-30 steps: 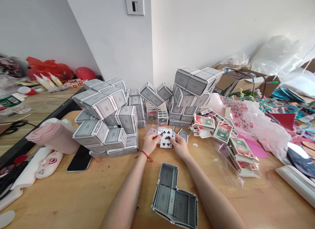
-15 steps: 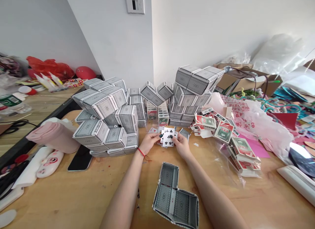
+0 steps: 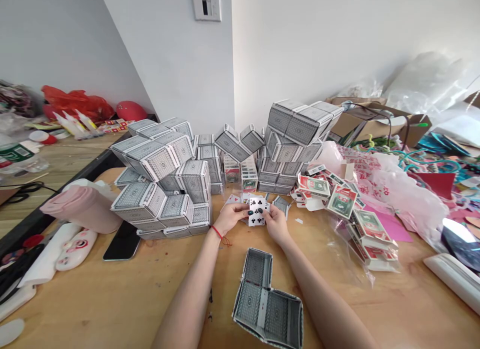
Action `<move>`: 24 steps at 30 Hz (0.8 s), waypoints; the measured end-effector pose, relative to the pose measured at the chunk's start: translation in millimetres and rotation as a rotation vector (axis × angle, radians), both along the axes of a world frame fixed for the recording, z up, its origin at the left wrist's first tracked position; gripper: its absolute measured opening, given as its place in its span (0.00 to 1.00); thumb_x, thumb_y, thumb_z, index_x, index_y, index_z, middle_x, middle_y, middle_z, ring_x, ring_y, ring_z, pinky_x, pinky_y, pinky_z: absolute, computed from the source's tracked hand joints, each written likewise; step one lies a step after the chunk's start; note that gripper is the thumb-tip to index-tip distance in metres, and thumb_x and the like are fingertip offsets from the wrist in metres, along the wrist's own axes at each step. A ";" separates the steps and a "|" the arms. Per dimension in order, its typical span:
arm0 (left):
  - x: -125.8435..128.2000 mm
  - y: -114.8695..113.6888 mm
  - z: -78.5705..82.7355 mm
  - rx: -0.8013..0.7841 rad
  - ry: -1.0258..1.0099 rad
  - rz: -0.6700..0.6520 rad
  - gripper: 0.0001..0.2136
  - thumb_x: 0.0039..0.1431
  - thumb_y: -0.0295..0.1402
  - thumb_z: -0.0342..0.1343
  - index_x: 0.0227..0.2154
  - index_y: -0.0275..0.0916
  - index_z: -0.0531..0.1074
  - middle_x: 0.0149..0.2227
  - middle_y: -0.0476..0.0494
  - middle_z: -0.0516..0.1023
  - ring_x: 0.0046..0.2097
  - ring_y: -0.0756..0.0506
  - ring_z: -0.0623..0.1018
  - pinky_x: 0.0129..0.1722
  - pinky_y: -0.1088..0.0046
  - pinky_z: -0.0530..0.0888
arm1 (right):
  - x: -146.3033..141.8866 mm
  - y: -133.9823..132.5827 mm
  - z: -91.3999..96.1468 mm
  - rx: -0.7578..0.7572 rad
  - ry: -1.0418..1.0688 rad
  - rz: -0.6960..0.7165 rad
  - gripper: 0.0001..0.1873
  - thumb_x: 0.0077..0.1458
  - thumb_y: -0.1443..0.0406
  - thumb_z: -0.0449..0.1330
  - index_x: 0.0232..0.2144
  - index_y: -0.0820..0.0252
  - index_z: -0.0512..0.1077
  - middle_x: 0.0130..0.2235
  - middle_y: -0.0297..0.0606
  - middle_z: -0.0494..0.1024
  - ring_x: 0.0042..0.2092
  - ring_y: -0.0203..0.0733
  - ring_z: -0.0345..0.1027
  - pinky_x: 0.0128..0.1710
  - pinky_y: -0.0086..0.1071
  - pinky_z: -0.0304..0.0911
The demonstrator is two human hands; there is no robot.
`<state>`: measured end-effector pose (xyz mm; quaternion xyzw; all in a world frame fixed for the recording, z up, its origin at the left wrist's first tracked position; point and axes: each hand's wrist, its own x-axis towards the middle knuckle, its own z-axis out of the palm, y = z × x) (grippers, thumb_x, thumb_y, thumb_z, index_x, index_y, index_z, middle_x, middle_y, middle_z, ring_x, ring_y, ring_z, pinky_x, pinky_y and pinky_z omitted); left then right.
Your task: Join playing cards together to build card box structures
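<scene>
Between my two hands are playing cards (image 3: 257, 219) showing black clubs, one seemingly crossed over another. My left hand (image 3: 229, 217), with a red string at the wrist, pinches their left edge, and my right hand (image 3: 278, 225) pinches the right edge, both thumbs on the face. Loose cards (image 3: 281, 204) lie on the table just behind. Nearer me, between my forearms, rests an L-shaped piece of joined card boxes (image 3: 250, 301) with open sides. Blocks built from grey-backed cards stand in a left stack (image 3: 161, 159), a right stack (image 3: 287, 149) and a V-shaped middle piece (image 3: 238, 145).
Rows of card decks (image 3: 248, 179) stand behind the hands. Opened red-and-green card boxes (image 3: 340, 201) and crumpled plastic bags (image 3: 405, 191) cover the right side. At left are a black phone (image 3: 122, 241), a pink roll (image 3: 82, 206) and glue bottles (image 3: 75, 124).
The cards have turned and come slightly toward me, so the front clubs card now stands more upright. Both hands have shifted slightly with them; the stacks are unmoved.
</scene>
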<state>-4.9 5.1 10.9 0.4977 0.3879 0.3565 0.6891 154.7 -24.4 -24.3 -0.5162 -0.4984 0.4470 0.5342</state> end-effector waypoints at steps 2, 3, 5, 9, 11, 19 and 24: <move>1.2 -0.2 0.6 0.000 0.023 0.009 0.17 0.36 0.36 0.64 0.32 0.34 0.75 0.27 0.45 0.76 0.31 0.48 0.75 0.33 0.71 0.71 | -0.4 0.2 -0.2 -0.001 -0.009 0.001 0.13 0.46 0.56 0.56 0.31 0.60 0.69 0.30 0.39 0.76 0.31 0.43 0.67 0.30 0.34 0.63; 1.7 -0.1 0.3 0.000 0.035 0.013 0.17 0.36 0.36 0.64 0.31 0.34 0.75 0.26 0.45 0.75 0.30 0.48 0.74 0.33 0.71 0.71 | -0.5 0.3 -0.5 -0.004 -0.011 0.002 0.13 0.46 0.56 0.56 0.31 0.60 0.69 0.30 0.39 0.76 0.31 0.43 0.67 0.30 0.34 0.62; 2.2 0.8 -1.7 -0.007 0.056 0.029 0.15 0.35 0.37 0.64 0.29 0.33 0.75 0.26 0.46 0.75 0.29 0.49 0.74 0.33 0.71 0.71 | -0.4 0.7 -1.5 -0.009 -0.010 0.000 0.13 0.46 0.56 0.55 0.31 0.59 0.69 0.31 0.39 0.76 0.31 0.43 0.67 0.30 0.34 0.62; 1.8 3.9 -8.4 -0.019 0.092 0.079 0.13 0.36 0.38 0.64 0.24 0.33 0.74 0.24 0.46 0.75 0.27 0.49 0.74 0.32 0.71 0.71 | 0.4 0.9 -2.7 0.004 -0.012 -0.005 0.12 0.46 0.57 0.55 0.31 0.59 0.69 0.32 0.39 0.76 0.31 0.44 0.67 0.31 0.35 0.62; 2.0 5.1 -11.0 -0.017 0.106 0.086 0.13 0.35 0.38 0.64 0.23 0.32 0.74 0.23 0.46 0.75 0.26 0.49 0.74 0.30 0.71 0.71 | 0.8 0.8 -2.3 0.012 -0.019 -0.001 0.12 0.46 0.58 0.55 0.32 0.60 0.69 0.32 0.39 0.76 0.32 0.44 0.67 0.31 0.35 0.62; 6.9 5.0 -10.5 -0.035 0.149 0.147 0.13 0.33 0.38 0.65 0.20 0.33 0.72 0.20 0.49 0.73 0.23 0.50 0.73 0.27 0.73 0.71 | 0.0 -0.1 2.2 0.016 0.014 0.002 0.13 0.46 0.58 0.56 0.31 0.61 0.69 0.31 0.39 0.76 0.32 0.43 0.68 0.30 0.33 0.62; 8.4 5.1 -9.7 -0.037 0.173 0.175 0.12 0.32 0.37 0.65 0.18 0.33 0.72 0.19 0.50 0.72 0.23 0.51 0.72 0.25 0.74 0.71 | -0.6 -0.8 5.6 -0.013 0.032 0.005 0.13 0.45 0.58 0.56 0.30 0.62 0.68 0.29 0.39 0.76 0.30 0.42 0.67 0.28 0.31 0.61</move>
